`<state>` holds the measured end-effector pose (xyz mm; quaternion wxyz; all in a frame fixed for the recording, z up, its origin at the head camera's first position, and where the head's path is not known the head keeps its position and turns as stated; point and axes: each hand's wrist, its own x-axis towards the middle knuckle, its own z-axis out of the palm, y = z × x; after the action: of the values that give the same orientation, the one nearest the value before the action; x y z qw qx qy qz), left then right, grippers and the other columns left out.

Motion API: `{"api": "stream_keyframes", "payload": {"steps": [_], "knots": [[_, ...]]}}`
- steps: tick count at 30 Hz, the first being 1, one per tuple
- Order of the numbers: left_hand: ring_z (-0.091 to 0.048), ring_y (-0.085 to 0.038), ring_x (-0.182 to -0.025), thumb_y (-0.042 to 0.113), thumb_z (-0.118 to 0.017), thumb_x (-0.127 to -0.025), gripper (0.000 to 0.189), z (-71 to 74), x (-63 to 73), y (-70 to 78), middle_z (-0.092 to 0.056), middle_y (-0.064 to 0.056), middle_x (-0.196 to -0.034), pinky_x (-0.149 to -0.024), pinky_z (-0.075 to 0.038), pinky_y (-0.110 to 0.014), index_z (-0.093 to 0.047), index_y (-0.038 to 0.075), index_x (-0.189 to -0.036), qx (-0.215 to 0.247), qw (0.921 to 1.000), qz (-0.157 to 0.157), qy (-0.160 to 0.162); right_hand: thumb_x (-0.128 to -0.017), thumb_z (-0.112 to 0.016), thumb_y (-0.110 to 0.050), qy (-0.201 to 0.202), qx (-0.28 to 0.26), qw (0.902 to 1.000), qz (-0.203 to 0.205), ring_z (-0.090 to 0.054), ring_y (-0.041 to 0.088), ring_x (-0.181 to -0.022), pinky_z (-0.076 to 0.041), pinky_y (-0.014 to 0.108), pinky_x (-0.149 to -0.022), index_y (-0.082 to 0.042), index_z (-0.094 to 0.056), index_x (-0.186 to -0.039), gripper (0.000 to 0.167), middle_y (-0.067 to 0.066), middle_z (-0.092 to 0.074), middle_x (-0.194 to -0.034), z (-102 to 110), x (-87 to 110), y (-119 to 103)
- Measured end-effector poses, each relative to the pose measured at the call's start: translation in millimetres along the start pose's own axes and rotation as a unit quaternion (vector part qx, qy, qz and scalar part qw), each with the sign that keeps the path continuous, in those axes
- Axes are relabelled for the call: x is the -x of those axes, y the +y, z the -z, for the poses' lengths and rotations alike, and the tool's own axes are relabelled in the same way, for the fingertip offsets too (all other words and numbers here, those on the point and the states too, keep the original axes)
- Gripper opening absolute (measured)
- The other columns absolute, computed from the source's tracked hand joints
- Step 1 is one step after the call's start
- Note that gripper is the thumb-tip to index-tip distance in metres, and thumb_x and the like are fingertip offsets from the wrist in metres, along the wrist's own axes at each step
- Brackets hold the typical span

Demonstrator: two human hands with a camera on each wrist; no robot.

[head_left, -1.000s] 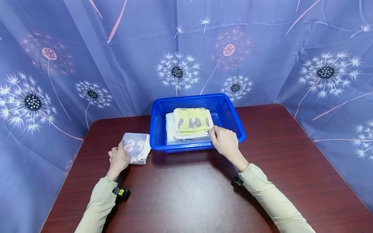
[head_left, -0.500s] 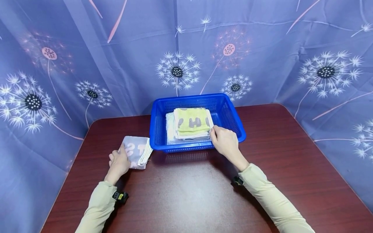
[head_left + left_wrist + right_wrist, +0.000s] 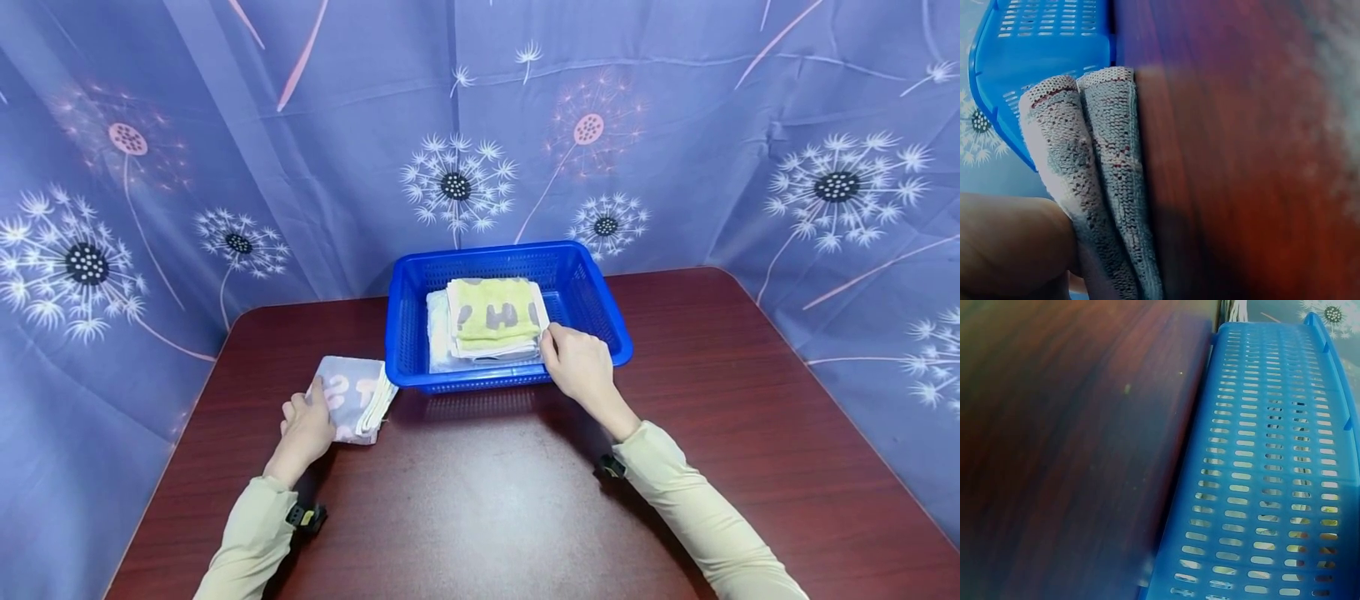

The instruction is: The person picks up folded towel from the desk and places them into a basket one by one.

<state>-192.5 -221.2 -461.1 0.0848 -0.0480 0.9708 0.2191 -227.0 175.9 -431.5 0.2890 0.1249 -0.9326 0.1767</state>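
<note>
My left hand point(image 3: 303, 425) grips the left edge of a folded grey towel point(image 3: 351, 396) with pink lettering and white hems. The towel lies on the table, its right end against the front left corner of a blue plastic basket point(image 3: 480, 379). In the left wrist view, my thumb point(image 3: 1016, 240) lies against the towel's knitted folds point(image 3: 1116, 144). My right hand point(image 3: 581, 367) holds the basket's front rim near its right corner; its fingertips are partly hidden. Inside the basket, a folded yellow towel point(image 3: 495, 321) with grey shapes tops a stack of pale towels.
A dark red-brown table point(image 3: 480, 492) carries everything. Behind it and along the sides hangs a blue curtain point(image 3: 337, 167) with a dandelion print. The basket's perforated side wall point(image 3: 1260, 456) fills the right of the right wrist view.
My left hand and the grey towel have slid slightly toward me, the towel also a little to the right. My right hand and the basket have stayed put.
</note>
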Motion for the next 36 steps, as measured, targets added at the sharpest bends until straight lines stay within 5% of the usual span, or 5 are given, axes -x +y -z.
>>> {"api": "stream_keyframes", "payload": {"steps": [36], "knots": [[-0.034,-0.059,-0.114,-0.002,-0.053,-0.083,0.073,-10.5,34.2,12.2,-0.034,-0.047,-0.122,-0.083,-0.038,-0.063,-0.015,-0.015,-0.144,-0.072,0.997,-0.029,0.01,-0.096,-0.043,-0.02,0.002,-0.008,1.0,-0.003,-0.034,0.017,-0.04,-0.023,0.029,-0.037,-0.015,-0.042,-0.06,0.036,-0.001,-0.037,-0.05,1,-0.1,-1]]}}
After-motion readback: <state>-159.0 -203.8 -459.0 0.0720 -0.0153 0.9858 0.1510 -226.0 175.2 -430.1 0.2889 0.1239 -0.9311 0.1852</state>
